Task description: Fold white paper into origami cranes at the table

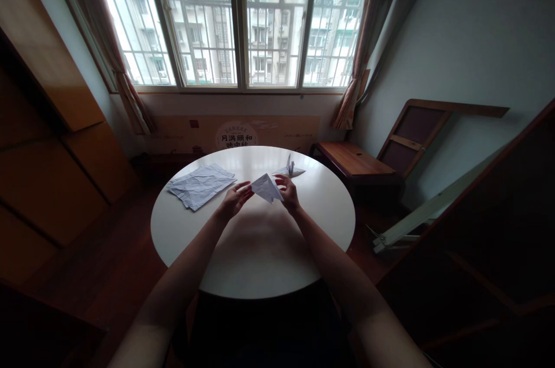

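A folded piece of paper [266, 187], pale and roughly triangular, is held up over the round white table [260, 252]. My left hand [236, 198] grips its left corner, the fingers closed at the edge. On the other side my right hand [288, 190] pinches the paper's right edge with thumb and fingers. Just behind my right hand stands a folded paper crane [290, 169] on the tabletop. To the left of my left hand lies a stack of creased paper sheets [201, 185].
Beyond the table, a long printed box [277, 131] lies under the barred window [243, 21]. A low wooden bench [353, 159] stands at the right, with a wooden-framed panel [407, 133] behind it. Wooden cabinets [47, 154] line the left side.
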Action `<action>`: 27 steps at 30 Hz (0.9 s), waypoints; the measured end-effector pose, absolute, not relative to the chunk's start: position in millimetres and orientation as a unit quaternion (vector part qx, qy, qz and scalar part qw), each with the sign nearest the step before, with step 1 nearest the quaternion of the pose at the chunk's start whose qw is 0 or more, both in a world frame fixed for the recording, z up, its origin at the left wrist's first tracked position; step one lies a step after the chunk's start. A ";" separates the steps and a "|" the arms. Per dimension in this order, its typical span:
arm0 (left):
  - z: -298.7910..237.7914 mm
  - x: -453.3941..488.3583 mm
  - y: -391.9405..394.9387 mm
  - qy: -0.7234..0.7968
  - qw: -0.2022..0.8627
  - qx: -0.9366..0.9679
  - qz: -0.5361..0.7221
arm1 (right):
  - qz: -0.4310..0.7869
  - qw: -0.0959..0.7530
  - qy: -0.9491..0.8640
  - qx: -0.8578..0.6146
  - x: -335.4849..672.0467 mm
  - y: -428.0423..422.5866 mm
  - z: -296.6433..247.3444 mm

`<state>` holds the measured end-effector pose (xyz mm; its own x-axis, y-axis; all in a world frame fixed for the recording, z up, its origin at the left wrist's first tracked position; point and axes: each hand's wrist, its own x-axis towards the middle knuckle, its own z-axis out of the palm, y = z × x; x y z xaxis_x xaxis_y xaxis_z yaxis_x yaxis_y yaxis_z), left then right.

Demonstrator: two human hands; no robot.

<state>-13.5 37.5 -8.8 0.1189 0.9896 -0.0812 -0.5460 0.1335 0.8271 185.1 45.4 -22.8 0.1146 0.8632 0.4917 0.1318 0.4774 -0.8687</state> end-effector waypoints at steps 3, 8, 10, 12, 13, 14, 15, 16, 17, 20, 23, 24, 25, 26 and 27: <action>-9.7 -12.8 38.5 0.342 0.673 0.323 0.571 | 0.304 0.633 -0.592 -0.394 184.1 46.5 -24.6; -11.1 -11.9 39.4 0.346 0.672 0.321 0.570 | 0.285 0.584 -0.669 -0.359 183.1 40.3 -22.0; -12.0 -11.8 39.7 0.347 0.671 0.325 0.569 | 0.276 0.562 -0.697 -0.350 182.2 35.1 -19.5; -13.3 -11.6 40.2 0.345 0.671 0.329 0.568 | 0.276 0.543 -0.712 -0.350 180.6 30.4 -17.8; -14.1 -11.5 40.6 0.343 0.672 0.331 0.567 | 0.281 0.534 -0.717 -0.350 179.6 28.6 -17.5; -15.0 -11.5 41.2 0.341 0.672 0.333 0.566 | 0.288 0.526 -0.721 -0.347 178.4 27.3 -17.7; -16.0 -11.5 41.9 0.340 0.672 0.336 0.566 | 0.298 0.520 -0.724 -0.341 177.2 26.7 -18.4; -17.0 -11.7 42.6 0.340 0.672 0.339 0.565 | 0.308 0.515 -0.728 -0.332 176.0 26.6 -19.6; -18.0 -11.8 43.2 0.341 0.670 0.342 0.564 | 0.318 0.513 -0.730 -0.321 174.9 26.9 -21.1; -19.8 -12.5 43.9 0.349 0.665 0.360 0.554 | 0.340 0.514 -0.727 -0.304 173.0 29.2 -26.0; -19.0 -12.1 41.3 0.337 0.668 0.391 0.536 | 0.361 0.514 -0.719 -0.299 173.2 30.8 -28.2; -18.3 -11.8 39.9 0.331 0.672 0.402 0.528 | 0.367 0.513 -0.717 -0.295 173.5 30.9 -28.2; -17.5 -11.4 38.4 0.325 0.675 0.411 0.520 | 0.371 0.514 -0.716 -0.291 173.8 31.1 -28.2; -16.6 -11.0 36.9 0.323 0.677 0.419 0.512 | 0.374 0.517 -0.714 -0.287 173.9 31.3 -28.1; -15.9 -10.7 35.5 0.325 0.678 0.425 0.505 | 0.377 0.519 -0.713 -0.283 174.0 31.6 -28.2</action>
<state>-10.7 35.5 -15.9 0.2790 0.9602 -0.0118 -0.4083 0.1297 0.9036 174.0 31.6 -28.2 -0.3009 0.7944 0.5276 0.0116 0.5562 -0.8309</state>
